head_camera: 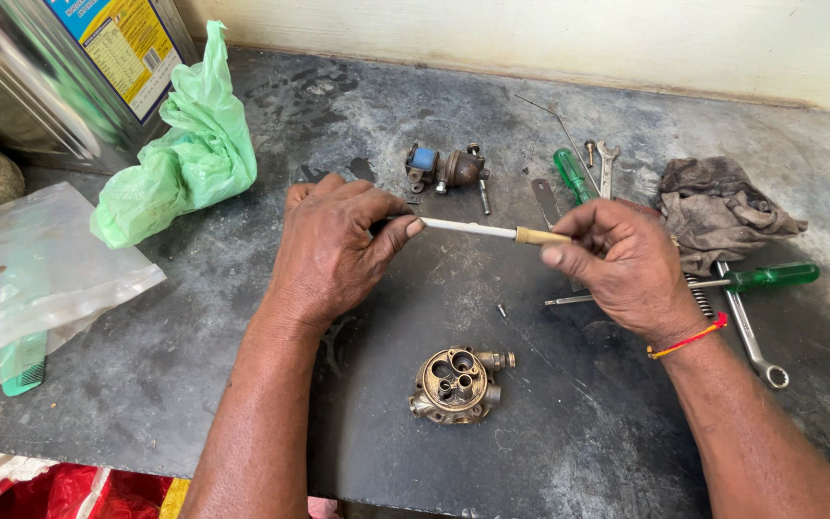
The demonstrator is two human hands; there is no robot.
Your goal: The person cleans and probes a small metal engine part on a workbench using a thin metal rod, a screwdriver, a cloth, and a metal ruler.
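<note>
Above the dark worktop (569, 423), left hand (333, 245) and right hand (626, 264) pinch closed on opposite ends of thin white rod with tan collar (492, 232); round brass carburettor body (455, 385) at 6 o'clock.

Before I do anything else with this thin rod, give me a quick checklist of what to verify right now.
1. Left hand pinching thin white rod: ok.
2. Right hand gripping its tan end: ok.
3. Rod straight, level: ok.
4. Round brass housing with bored holes lying apart, untouched: ok.
5. Green-handled screwdriver lying beside right hand: ok.
6. Rod's left tip, hidden by fingers: cannot tell.
</note>
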